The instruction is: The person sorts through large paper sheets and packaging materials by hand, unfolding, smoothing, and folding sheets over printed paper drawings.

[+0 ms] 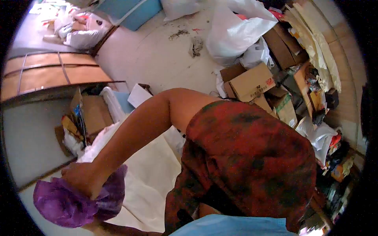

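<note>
Face mask: What looked like a blue mask [236, 226] lined the bottom edge of the frame.
Sleeve: A dark red mottled sleeve [252, 153] filled the lower right, its bare forearm reaching down to the lower left.
Hands: The right hand [82, 177] pressed into the purple bundle; the left hand [93, 227] showed just below it. Fingers were mostly hidden, so their grip could not be told.
Purple bundle: Crumpled, thin-looking material [65, 204] sat at the lower left.
Risk: It seemed likely to tear under a hard pull, or slip if either hand loosened.
White sheeting: Pale material [149, 177] lay right of the bundle.
Farther off: Cardboard boxes [252, 83] stood at upper right; a blue bin [136, 15] stood at top left of centre.
</note>
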Tool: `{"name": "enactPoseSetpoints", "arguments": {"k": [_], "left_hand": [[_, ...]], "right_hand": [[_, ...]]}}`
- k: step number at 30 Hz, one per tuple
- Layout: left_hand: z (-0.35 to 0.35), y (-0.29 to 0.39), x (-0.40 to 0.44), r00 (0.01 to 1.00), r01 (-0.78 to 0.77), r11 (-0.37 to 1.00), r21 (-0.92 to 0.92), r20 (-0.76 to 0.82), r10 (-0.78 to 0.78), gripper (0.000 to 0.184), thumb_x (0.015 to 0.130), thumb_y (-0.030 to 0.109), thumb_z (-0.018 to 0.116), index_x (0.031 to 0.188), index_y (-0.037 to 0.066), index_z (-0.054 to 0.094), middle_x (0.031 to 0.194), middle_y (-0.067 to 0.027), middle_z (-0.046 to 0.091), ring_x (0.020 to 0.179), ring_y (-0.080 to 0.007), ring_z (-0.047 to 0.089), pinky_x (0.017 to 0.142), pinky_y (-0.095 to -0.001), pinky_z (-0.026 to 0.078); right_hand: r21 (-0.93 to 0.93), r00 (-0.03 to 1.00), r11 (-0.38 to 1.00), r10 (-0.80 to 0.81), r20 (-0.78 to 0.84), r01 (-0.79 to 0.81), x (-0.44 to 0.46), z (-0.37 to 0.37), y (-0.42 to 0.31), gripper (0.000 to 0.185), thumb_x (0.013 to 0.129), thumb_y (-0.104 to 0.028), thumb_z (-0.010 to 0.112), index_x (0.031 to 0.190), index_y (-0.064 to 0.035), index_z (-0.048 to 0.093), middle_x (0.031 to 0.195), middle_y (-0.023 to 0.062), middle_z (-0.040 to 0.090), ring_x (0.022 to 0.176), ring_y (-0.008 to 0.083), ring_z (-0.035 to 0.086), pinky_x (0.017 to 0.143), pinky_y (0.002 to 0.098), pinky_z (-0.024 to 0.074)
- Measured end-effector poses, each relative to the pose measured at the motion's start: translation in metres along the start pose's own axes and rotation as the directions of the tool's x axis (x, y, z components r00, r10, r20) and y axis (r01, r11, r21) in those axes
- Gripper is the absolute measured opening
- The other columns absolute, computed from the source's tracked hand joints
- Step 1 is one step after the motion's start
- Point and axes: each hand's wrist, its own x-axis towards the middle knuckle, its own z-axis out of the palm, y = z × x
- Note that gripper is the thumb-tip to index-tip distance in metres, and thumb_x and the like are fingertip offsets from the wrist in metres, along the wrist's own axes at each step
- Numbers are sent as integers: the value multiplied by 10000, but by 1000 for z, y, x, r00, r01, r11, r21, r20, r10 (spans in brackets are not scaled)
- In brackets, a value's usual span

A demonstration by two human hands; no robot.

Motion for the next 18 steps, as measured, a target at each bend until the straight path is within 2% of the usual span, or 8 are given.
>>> {"name": "enactPoseSetpoints", "arguments": {"k": [1, 4, 5, 7, 9, 10, 14, 18], "left_hand": [[6, 23, 13, 999, -36, 997, -65, 23, 38, 592, 858, 283, 589, 1362, 38, 398, 1408, -174, 384, 1297, -347, 359, 1096, -458, 247], [34, 109, 48, 981, -153, 947, -281, 77, 181, 568, 884, 307, 572, 1357, 37, 409, 1403, -177, 390, 1290, -346, 368, 1095, -449, 260], [46, 139, 59, 967, -194, 917, -349, 90, 239, 561, 893, 315, 567, 1355, 37, 413, 1402, -178, 392, 1288, -346, 370, 1094, -446, 264], [55, 205, 77, 915, -326, 831, -450, 69, 396, 547, 910, 330, 556, 1352, 37, 420, 1398, -180, 396, 1283, -345, 376, 1093, -440, 272], [36, 301, 91, 808, -537, 738, -409, 3, 590, 456, 927, 276, 532, 1308, 31, 485, 1374, -189, 426, 1275, -344, 389, 1054, -464, 290], [41, 317, 93, 812, -494, 683, -538, -4, 584, 430, 914, 252, 556, 1287, 43, 514, 1367, -175, 445, 1285, -335, 379, 1060, -457, 285], [85, 321, 91, 773, -479, 723, -497, 151, 616, 365, 906, 196, 552, 1243, 57, 559, 1344, -144, 482, 1270, -317, 405, 1064, -453, 289], [127, 321, 74, 775, -269, 728, -631, 306, 552, 315, 905, 163, 539, 1202, 73, 592, 1315, -133, 513, 1244, -311, 438, 1055, -455, 305]], "right_hand": [[-19, 997, 998, 56, 47, -55, -9, -17, 13, 471, 562, -366, 723, 857, -15, 615, 925, 200, 632, 907, 350, 625, 757, 439, 507], [30, 972, 995, 99, -214, -94, -49, -63, 59, 421, 522, -303, 745, 830, -46, 617, 910, 177, 640, 827, 343, 635, 700, 418, 510], [-114, 969, 963, 241, -49, -245, -67, -103, 53, 452, 501, -287, 768, 857, -55, 614, 905, 175, 639, 826, 359, 630, 694, 423, 510], [-56, 928, 934, 343, -148, -354, -112, -167, 73, 529, 491, -287, 790, 932, -64, 600, 943, 182, 631, 871, 371, 618, 724, 438, 500], [-171, 808, 908, 238, -539, -382, -167, -193, 129, 583, 571, -325, 745, 1055, -50, 571, 1061, 191, 595, 1000, 360, 563, 855, 448, 437], [-207, 694, 882, 170, -699, -424, -194, -206, 157, 612, 610, -344, 723, 1117, -43, 556, 1120, 196, 577, 1065, 355, 536, 920, 452, 405], [-373, 544, 652, 72, -836, -660, -342, -369, 194, 591, 685, -337, 713, 1168, -40, 547, 1135, 163, 579, 1056, 327, 536, 946, 426, 399], [-497, 427, 716, -300, -853, -490, -443, -489, 202, 475, 777, -264, 661, 1176, -38, 538, 1100, 149, 577, 1006, 287, 545, 894, 391, 428]]}}
